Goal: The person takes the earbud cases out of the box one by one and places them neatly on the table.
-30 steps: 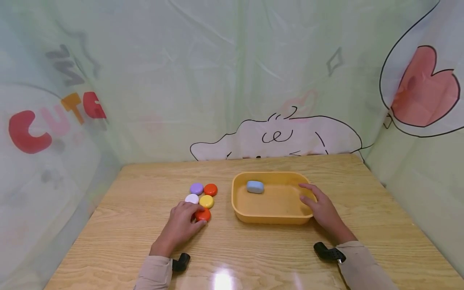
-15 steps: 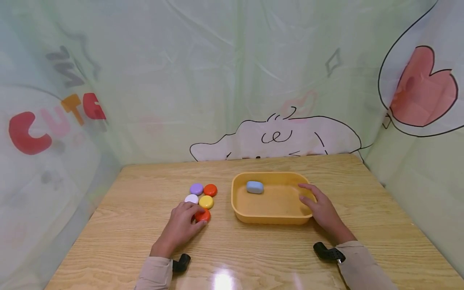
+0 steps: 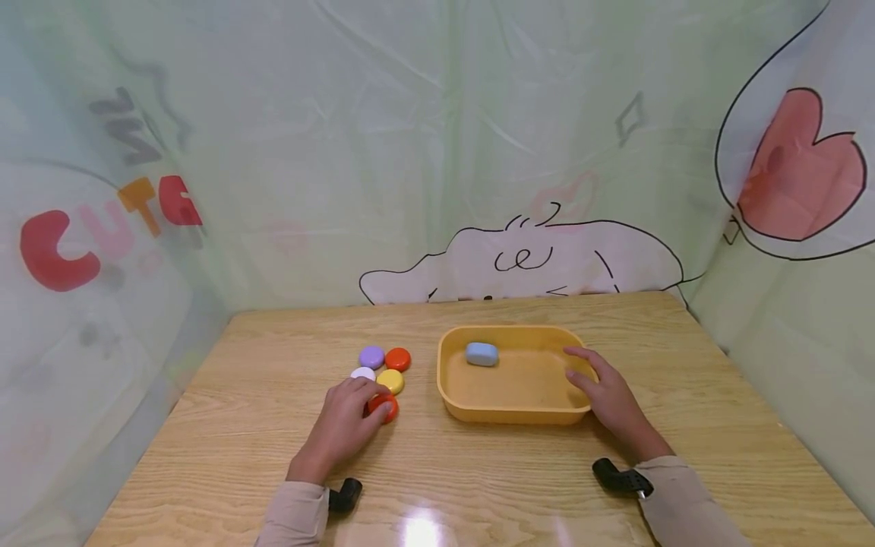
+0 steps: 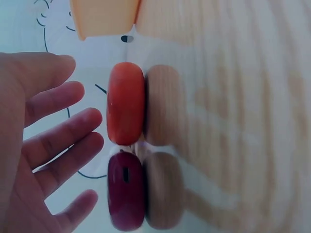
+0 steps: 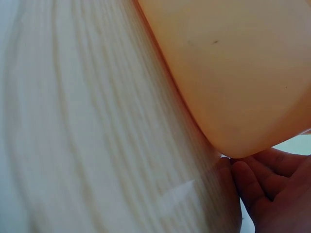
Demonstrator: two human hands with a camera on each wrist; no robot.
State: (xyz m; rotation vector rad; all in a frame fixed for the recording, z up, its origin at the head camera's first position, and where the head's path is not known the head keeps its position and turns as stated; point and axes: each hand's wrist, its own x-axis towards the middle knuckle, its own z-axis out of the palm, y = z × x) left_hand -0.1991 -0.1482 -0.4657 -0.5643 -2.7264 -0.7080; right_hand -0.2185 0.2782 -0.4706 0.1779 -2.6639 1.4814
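Note:
My left hand point(image 3: 346, 422) hovers low over a red round piece point(image 3: 391, 409) on the table, thumb and fingertips over its left side. In the left wrist view the fingers are spread and relaxed, apart from an orange-red piece point(image 4: 126, 103) and a dark maroon one point(image 4: 126, 191). Close by in the head view sit yellow point(image 3: 390, 381), white point(image 3: 364, 373), purple point(image 3: 372, 357) and another red piece point(image 3: 398, 359). My right hand point(image 3: 611, 395) holds the right wall of a yellow tray point(image 3: 509, 415), with fingertips inside the rim and other fingers against its outside.
A light blue rounded block point(image 3: 481, 354) lies in the tray's back left. The wooden table point(image 3: 437, 471) meets a printed plastic sheet point(image 3: 328, 175) at the back and sides. Black wrist straps point(image 3: 345, 495) show below both hands.
The left thumb and fingertips have shifted slightly, the thumb now lying over the red piece rather than at its near edge. The right hand and tray have stayed put.

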